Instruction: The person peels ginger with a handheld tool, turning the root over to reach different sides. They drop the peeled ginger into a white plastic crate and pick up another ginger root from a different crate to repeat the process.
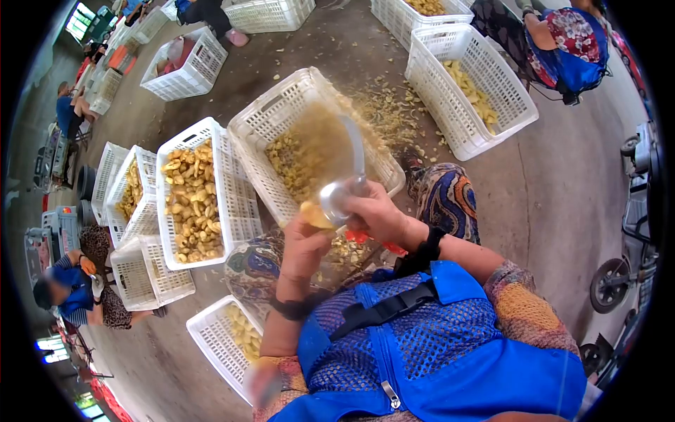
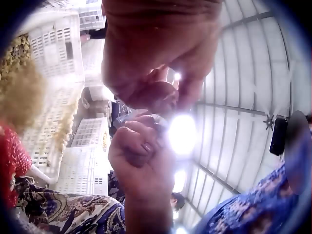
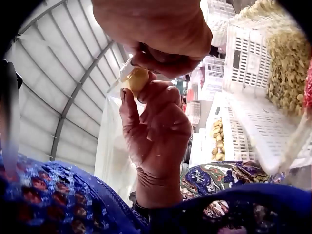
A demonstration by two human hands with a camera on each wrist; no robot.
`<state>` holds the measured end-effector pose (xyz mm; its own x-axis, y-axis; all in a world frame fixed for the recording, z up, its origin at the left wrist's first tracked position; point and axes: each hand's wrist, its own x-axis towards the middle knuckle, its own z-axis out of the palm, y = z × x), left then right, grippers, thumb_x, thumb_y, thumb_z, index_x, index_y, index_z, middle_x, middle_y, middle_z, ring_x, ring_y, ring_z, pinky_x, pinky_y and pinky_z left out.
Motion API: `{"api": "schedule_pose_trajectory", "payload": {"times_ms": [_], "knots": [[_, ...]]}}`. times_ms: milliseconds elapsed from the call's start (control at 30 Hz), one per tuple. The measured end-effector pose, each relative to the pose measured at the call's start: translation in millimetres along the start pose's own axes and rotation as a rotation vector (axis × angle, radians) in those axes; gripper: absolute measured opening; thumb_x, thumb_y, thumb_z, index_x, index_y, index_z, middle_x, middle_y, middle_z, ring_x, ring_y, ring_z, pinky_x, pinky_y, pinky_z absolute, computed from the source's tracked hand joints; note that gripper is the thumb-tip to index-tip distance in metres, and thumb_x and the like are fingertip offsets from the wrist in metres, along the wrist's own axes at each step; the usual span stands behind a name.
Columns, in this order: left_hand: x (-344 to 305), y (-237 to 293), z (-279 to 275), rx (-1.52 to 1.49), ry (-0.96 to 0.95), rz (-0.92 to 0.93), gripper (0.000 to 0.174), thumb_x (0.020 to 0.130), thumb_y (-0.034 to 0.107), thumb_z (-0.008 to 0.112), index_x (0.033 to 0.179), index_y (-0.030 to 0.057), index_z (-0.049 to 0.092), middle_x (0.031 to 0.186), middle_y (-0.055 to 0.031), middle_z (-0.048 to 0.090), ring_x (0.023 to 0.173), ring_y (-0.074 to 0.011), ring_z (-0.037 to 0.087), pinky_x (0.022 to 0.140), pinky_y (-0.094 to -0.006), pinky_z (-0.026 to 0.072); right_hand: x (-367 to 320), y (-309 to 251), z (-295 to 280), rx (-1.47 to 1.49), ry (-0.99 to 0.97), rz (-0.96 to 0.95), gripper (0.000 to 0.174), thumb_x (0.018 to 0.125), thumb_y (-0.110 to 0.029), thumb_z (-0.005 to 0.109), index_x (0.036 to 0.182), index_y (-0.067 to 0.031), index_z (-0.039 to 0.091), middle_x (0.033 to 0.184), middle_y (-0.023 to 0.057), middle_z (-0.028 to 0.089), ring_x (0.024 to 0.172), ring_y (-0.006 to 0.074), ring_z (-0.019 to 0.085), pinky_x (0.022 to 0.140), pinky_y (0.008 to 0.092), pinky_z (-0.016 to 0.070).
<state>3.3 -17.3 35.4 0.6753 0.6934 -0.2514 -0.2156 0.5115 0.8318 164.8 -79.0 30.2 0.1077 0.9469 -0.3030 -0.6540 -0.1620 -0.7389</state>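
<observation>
Over a white crate (image 1: 271, 105) of peelings, my two hands meet. My left hand (image 1: 307, 250) pinches a yellow piece of ginger (image 1: 316, 216), which also shows between its thumb and fingers in the right wrist view as a yellow lump (image 3: 137, 81). My right hand (image 1: 383, 214) grips a shiny metal tool (image 1: 337, 202) with a rounded face right against the ginger. A pale curved band (image 1: 355, 144) arcs up from the tool; its outline is blurred. In the left wrist view, curled fingers of my right hand (image 2: 139, 161) hide the tool's grip.
Left stands a crate (image 1: 162, 204) of unpeeled ginger (image 1: 193, 200); at upper right, a crate (image 1: 464, 144) holds pale pieces (image 1: 471, 95). Another crate (image 1: 211, 337) sits low at left. Peelings (image 1: 394, 116) litter the floor. A seated person (image 1: 77, 288) works at far left.
</observation>
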Motion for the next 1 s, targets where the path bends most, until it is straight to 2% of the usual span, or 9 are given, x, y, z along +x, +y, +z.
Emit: {"api": "schedule_pose_trajectory", "payload": {"times_ms": [100,300,533,633,733,767,800,900,1000], "knots": [[1.7,-2.4,-6.1,-0.075,-0.074,-0.012,0.039,0.076,0.002,0.065,0.113,0.0013,0.055,0.081,-0.0054,0.061,0.051,-0.0105,0.050,0.043,-0.0207,0.0388,0.5,1.2,0.0,-0.017,0.037,0.022,0.021,0.086,-0.019,0.061,0.098,-0.0029,0.057,0.070,0.0017,0.056,0.049,0.0071,0.046,0.042,0.0214,0.0328],[4.8,-3.1,5.8,-0.118,0.117,0.054,0.035,0.079,0.007,0.058,0.114,0.0004,0.053,0.086,-0.0095,0.061,0.062,-0.0160,0.058,0.049,-0.0242,0.0465,-3.2,-10.9,-11.3,-0.214,0.107,-0.107,0.017,0.085,-0.017,0.063,0.094,-0.0032,0.060,0.070,0.0014,0.058,0.050,0.0061,0.048,0.043,0.0198,0.0363],[2.7,-7.3,-7.8,-0.006,-0.102,-0.136,0.023,0.090,0.015,0.051,0.108,0.0014,0.054,0.082,-0.0100,0.061,0.055,-0.0129,0.054,0.043,-0.0214,0.0411,-4.3,-26.4,-10.5,-0.411,0.145,-0.211,0.019,0.082,-0.016,0.066,0.094,-0.0021,0.061,0.074,0.0030,0.062,0.057,0.0072,0.055,0.047,0.0214,0.0439],[0.3,-3.9,0.1,0.284,-0.067,-0.060,0.024,0.094,0.020,0.050,0.108,0.0019,0.057,0.075,-0.0023,0.059,0.052,-0.0059,0.048,0.043,-0.0186,0.0362,6.5,-20.8,-16.7,-0.955,0.133,-0.666,0.019,0.080,-0.014,0.066,0.093,0.0000,0.060,0.075,0.0046,0.063,0.060,0.0097,0.058,0.052,0.0247,0.0485],[-0.3,-5.7,-1.7,0.472,-0.031,0.017,0.024,0.093,0.017,0.053,0.111,0.0033,0.059,0.072,0.0012,0.057,0.053,-0.0023,0.046,0.046,-0.0171,0.0339,23.4,-30.4,-45.6,-0.734,0.410,-0.348,0.021,0.077,-0.014,0.068,0.091,0.0003,0.061,0.076,0.0058,0.064,0.063,0.0114,0.059,0.054,0.0271,0.0496],[-1.3,-4.4,-2.8,0.527,-0.048,0.043,0.023,0.093,0.016,0.053,0.112,0.0034,0.059,0.073,0.0007,0.058,0.054,-0.0032,0.048,0.047,-0.0176,0.0353,29.6,-30.8,-62.3,-0.516,0.425,-0.374,0.023,0.076,-0.017,0.070,0.088,0.0000,0.061,0.076,0.0053,0.063,0.064,0.0116,0.059,0.054,0.0267,0.0487],[-2.5,-5.2,-3.7,0.582,-0.066,0.061,0.023,0.092,0.014,0.053,0.112,0.0035,0.058,0.074,0.0003,0.058,0.055,-0.0041,0.049,0.049,-0.0182,0.0367,25.4,-33.7,-56.0,-0.547,0.406,-0.339,0.022,0.075,-0.017,0.070,0.088,-0.0006,0.061,0.076,0.0056,0.063,0.065,0.0118,0.059,0.056,0.0271,0.0487],[7.7,-15.7,0.8,1.140,0.067,0.568,0.023,0.089,0.009,0.054,0.111,0.0031,0.058,0.078,-0.0031,0.059,0.061,-0.0089,0.053,0.055,-0.0226,0.0422,13.7,-25.5,-34.2,-0.731,0.308,-0.314,0.021,0.073,-0.016,0.071,0.088,-0.0039,0.063,0.075,0.0080,0.063,0.070,0.0126,0.060,0.063,0.0301,0.0490],[2.9,-7.6,4.1,1.137,0.042,0.499,0.023,0.088,0.007,0.054,0.110,0.0023,0.058,0.084,-0.0087,0.059,0.068,-0.0165,0.057,0.062,-0.0284,0.0459,27.5,-16.4,-51.1,-0.740,0.426,-0.236,0.021,0.073,-0.014,0.070,0.091,-0.0033,0.064,0.080,0.0100,0.065,0.074,0.0132,0.062,0.065,0.0315,0.0493]]}}
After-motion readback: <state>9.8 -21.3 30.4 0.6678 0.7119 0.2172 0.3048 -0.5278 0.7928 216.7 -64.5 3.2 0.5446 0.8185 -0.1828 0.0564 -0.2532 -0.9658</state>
